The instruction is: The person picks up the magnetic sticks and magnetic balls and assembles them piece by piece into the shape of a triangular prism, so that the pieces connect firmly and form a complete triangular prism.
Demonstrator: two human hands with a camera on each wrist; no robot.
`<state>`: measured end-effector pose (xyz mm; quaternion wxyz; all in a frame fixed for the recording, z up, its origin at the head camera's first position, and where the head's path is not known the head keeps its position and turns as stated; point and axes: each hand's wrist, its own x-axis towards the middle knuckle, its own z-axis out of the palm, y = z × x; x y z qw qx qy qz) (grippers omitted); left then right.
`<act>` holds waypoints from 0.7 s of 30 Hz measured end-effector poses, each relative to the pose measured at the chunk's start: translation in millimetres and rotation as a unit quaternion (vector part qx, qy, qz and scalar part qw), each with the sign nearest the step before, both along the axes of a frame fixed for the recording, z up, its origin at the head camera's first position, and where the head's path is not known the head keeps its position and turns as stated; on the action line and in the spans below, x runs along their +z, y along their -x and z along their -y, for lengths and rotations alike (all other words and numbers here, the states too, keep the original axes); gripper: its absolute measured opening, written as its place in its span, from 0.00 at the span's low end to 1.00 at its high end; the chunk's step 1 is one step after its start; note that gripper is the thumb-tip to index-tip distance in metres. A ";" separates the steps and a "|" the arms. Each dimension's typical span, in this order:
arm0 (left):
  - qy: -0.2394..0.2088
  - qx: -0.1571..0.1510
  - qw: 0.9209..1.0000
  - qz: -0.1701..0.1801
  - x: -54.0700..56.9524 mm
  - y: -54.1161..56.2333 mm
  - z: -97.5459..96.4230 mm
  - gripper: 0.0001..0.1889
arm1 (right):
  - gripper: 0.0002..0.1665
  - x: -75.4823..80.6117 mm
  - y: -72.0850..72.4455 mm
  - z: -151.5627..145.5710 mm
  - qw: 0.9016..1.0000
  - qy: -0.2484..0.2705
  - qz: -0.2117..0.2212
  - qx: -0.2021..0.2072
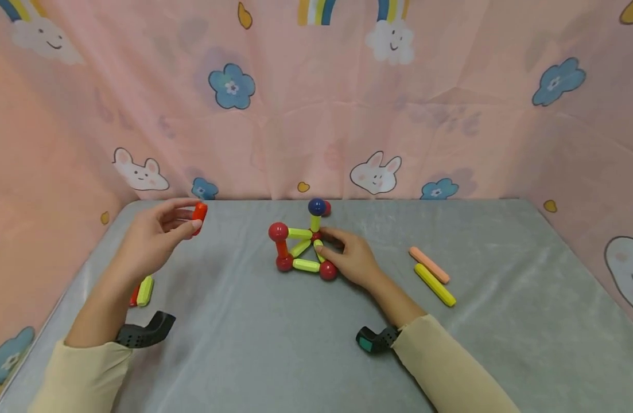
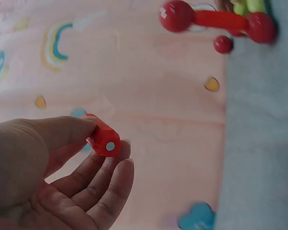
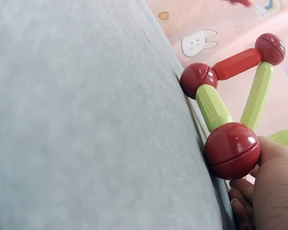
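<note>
Raised above the left side of the table, my left hand (image 1: 152, 236) pinches a red magnetic rod (image 1: 200, 218) between thumb and fingers. The left wrist view shows a round metal tip on the rod's end (image 2: 110, 146). At mid-table stands a frame of yellow-green rods (image 1: 306, 265) and red balls (image 1: 328, 270). One red upright rod (image 1: 282, 249) carries a red ball (image 1: 278, 232); a yellow-green upright carries a blue ball (image 1: 317, 207). My right hand (image 1: 353, 257) grips the frame's right side by a yellow-green rod, its fingers partly hidden behind the frame.
A small red ball (image 1: 327, 208) lies behind the blue one. To the right lie an orange rod (image 1: 430, 264) and a longer yellow rod (image 1: 435, 285). Beside my left forearm are a yellow-green rod (image 1: 145, 291) and a red rod (image 1: 134, 296). A pink patterned curtain (image 1: 295, 132) hangs behind the table.
</note>
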<state>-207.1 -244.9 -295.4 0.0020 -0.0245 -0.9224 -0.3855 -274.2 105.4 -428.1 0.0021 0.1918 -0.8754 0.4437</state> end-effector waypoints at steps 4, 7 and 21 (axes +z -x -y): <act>0.013 -0.025 0.999 -0.018 23.6 9.0 -26.6 0.25 | 0.29 1.3 0.6 -0.5 1.000 0.000 -0.005 0.003; 0.008 -0.034 0.999 -0.019 34.8 15.8 -47.8 0.24 | 0.29 2.5 0.6 -0.6 1.000 -0.001 -0.006 0.003; -0.041 -0.071 0.996 -0.048 32.7 40.3 -127.9 0.18 | 0.30 1.5 0.2 -1.9 1.000 0.001 -0.020 0.010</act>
